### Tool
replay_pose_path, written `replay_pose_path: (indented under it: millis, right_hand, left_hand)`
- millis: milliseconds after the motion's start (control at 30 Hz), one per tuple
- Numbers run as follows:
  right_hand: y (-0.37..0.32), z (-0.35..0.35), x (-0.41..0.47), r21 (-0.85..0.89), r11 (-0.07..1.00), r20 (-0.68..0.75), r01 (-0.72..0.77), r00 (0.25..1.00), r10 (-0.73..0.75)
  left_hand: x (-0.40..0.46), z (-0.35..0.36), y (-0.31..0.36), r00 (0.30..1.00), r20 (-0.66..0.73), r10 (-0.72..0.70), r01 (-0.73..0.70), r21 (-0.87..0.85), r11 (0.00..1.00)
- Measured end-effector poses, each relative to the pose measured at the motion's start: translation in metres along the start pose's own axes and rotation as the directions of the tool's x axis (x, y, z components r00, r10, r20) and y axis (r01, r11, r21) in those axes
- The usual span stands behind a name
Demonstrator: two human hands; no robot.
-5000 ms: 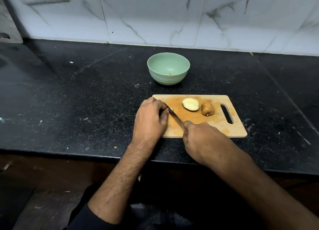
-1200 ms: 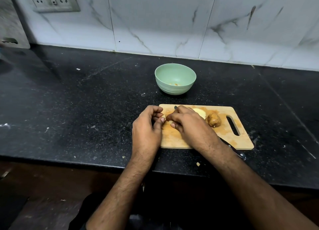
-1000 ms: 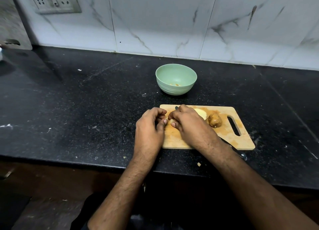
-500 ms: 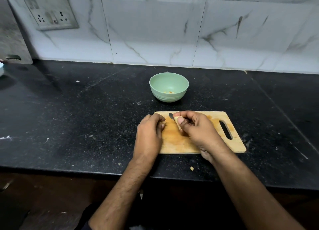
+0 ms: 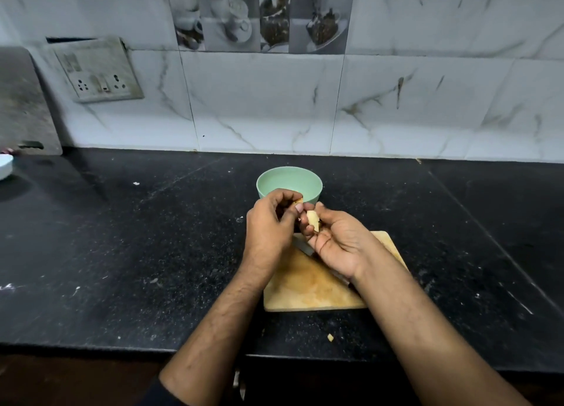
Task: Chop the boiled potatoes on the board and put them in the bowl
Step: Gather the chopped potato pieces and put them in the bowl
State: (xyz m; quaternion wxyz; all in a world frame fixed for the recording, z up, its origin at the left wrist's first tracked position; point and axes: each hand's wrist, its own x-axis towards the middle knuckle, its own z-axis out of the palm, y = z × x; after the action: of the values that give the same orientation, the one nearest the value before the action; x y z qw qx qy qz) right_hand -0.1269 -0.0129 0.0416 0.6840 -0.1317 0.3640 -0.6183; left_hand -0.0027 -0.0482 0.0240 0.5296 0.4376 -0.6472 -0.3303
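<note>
My left hand (image 5: 270,225) and my right hand (image 5: 335,241) are raised together between the wooden chopping board (image 5: 305,286) and the green bowl (image 5: 290,186). The right hand holds pale chopped potato pieces (image 5: 312,224) in its fingers, and the knife blade (image 5: 302,244) shows under that same hand. The left hand's fingertips pinch a small potato piece (image 5: 298,203) close to the bowl's near rim. The other potatoes on the board are hidden behind my right hand and forearm.
A black stone counter (image 5: 152,238) runs to a marble-tiled wall with a socket plate (image 5: 97,70). A small potato scrap (image 5: 330,337) lies near the counter's front edge. A white dish edge (image 5: 4,166) shows at the far left.
Both hands lifted off the board and moved toward the bowl with cut potato pieces. The camera tilted up, showing more wall.
</note>
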Motion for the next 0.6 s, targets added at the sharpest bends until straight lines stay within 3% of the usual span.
replay_pose_path:
  millis: [100,267,600]
  right_hand:
    - [-0.014,0.007,0.021,-0.233,0.967,-0.042,0.107,0.992,-0.120]
    - [-0.041,0.014,0.057,-0.653,0.719,0.013,0.237,0.953,-0.302]
    - [-0.061,0.026,0.105,-0.934,0.287,0.090,0.213,0.917,-0.389]
  left_hand:
    - [0.029,0.001,-0.002,0.999,-0.014,-0.038,0.038,-0.004,0.999]
    - [0.074,-0.001,-0.003,0.997,-0.018,-0.069,0.069,0.004,0.998]
    - [0.107,-0.004,-0.024,0.981,0.190,-0.047,-0.009,0.286,0.958]
